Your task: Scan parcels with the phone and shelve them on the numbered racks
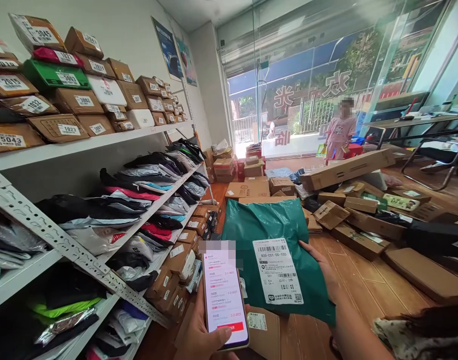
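My left hand (201, 325) is wrapped round a smartphone (222, 295), its thumb lying over a red bar low on the lit screen. The screen shows a list of entries; its top is blurred out. In my right hand (322, 267) is a dark green plastic mailer bag (261, 220), gripped at its right edge and held up beside the phone. A white shipping label (278, 272) with barcodes and the code 820-C01-00-155 faces me on the bag. Below the bag lies a cardboard box (264, 335) with a small label, partly hidden.
On the left, a white shelf rack (64, 255) carries numbered boxes (81, 100) and bagged parcels (139, 175). Cardboard boxes (358, 240) lie piled on the wooden floor (328, 320). A person in pink (340, 132) stands by the glass front; another person's dark hair (435, 320) shows lower right.
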Tool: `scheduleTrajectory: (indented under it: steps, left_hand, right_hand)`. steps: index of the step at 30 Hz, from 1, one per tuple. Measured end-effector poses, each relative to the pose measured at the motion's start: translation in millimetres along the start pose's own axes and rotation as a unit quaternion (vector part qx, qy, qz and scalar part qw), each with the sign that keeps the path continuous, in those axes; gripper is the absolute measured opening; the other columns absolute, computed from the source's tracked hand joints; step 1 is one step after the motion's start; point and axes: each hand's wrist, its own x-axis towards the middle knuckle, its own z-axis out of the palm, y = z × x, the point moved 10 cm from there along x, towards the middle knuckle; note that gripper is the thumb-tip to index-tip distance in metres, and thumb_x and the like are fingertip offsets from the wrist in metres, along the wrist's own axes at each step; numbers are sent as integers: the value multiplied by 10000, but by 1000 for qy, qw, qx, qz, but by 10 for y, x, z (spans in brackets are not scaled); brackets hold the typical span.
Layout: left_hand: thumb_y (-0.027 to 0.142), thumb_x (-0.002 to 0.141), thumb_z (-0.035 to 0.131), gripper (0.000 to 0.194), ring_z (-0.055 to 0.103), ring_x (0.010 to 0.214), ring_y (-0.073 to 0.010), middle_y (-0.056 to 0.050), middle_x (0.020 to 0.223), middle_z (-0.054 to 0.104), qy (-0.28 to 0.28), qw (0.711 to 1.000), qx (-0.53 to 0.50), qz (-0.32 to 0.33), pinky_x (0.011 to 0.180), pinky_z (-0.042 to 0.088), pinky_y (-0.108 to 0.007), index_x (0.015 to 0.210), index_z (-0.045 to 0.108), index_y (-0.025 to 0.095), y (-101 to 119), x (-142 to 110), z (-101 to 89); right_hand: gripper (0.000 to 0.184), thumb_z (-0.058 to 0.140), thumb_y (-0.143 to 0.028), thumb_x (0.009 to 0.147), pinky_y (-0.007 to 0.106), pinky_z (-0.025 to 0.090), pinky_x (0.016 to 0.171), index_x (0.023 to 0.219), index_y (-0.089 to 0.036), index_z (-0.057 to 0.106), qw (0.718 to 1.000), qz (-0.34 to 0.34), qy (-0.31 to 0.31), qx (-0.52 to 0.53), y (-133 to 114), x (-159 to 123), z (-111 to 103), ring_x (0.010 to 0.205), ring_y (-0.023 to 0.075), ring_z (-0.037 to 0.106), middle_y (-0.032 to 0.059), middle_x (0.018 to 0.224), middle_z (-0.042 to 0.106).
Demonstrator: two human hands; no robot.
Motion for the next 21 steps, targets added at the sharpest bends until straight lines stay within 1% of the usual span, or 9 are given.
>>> scheduleTrajectory:
  steps: [3, 6, 9, 10, 12, 14, 16, 18, 21]
  left_hand:
    - [243, 670, 806, 1279, 553, 1195, -409, -186, 1280, 625, 3, 1000, 9, -18, 525, 591, -266, 1453, -200, 333, -32, 1, -4]
    - [259, 637, 832, 1326, 595, 1145, -399, -191, 1243, 648, 19, 1000, 12, -18, 504, 583, -254, 1449, -214, 316, -33, 9, -30]
    - [268, 588, 864, 1398, 676, 1000, -371, -187, 1155, 695, 48, 998, 14, -25, 481, 577, -256, 1440, -244, 287, -63, 17, -61]
    - [260, 574, 872, 1417, 701, 931, -347, -181, 1142, 703, 57, 998, 11, -23, 512, 589, -273, 1436, -253, 284, -68, 19, -63]
    - [238, 560, 879, 1421, 719, 856, -305, -165, 1151, 703, 69, 998, -4, -3, 667, 619, -344, 1443, -233, 288, -46, 20, -42]
    - [234, 568, 872, 1364, 711, 904, -308, -158, 1178, 692, 71, 997, -14, 31, 830, 593, -412, 1472, -148, 287, 7, 14, 7]
    - [251, 587, 860, 1283, 687, 984, -334, -157, 1182, 691, 70, 996, -12, 53, 882, 571, -434, 1494, -47, 281, 50, 1, 48]
    - [256, 586, 860, 1266, 681, 995, -346, -151, 1165, 700, 80, 995, -6, 57, 853, 581, -427, 1500, -16, 288, 65, -13, 40]
    - [254, 581, 863, 1323, 696, 935, -358, -145, 1076, 735, 101, 995, 17, 17, 604, 606, -345, 1486, -100, 306, 14, -24, -37]
  right_hand:
    - [143, 836, -184, 574, 310, 608, 569, 586, -241, 705, 999, 23, -35, 18, 65, 45, 26, 517, 210, 680, -36, 555, 723]
    - [129, 815, -174, 603, 274, 602, 594, 609, -238, 703, 998, 20, -43, 35, 78, 105, -10, 505, 183, 676, -59, 542, 715]
    - [72, 767, -206, 661, 310, 605, 626, 627, -206, 704, 998, 32, -44, 32, 115, 140, -45, 518, 202, 682, -23, 558, 723]
    - [71, 745, -232, 688, 333, 607, 640, 645, -188, 709, 998, 40, -46, 30, 134, 146, -51, 539, 218, 691, 3, 584, 733]
    - [119, 708, -272, 727, 364, 607, 679, 672, -168, 715, 997, 49, -47, 28, 156, 159, -69, 591, 243, 708, 36, 615, 743]
    - [133, 685, -281, 750, 379, 600, 745, 675, -173, 710, 997, 47, -50, 30, 155, 175, -90, 646, 253, 719, 33, 609, 739]
    - [132, 674, -279, 760, 406, 591, 792, 686, -175, 708, 997, 44, -57, 30, 155, 191, -104, 680, 266, 723, 32, 598, 734]
    - [131, 674, -283, 762, 421, 589, 799, 712, -168, 712, 996, 42, -70, 29, 161, 200, -103, 698, 274, 723, 42, 612, 736]
    - [103, 709, -279, 740, 420, 583, 822, 738, -176, 711, 994, 24, -101, 38, 136, 194, -71, 740, 272, 726, 33, 634, 739]
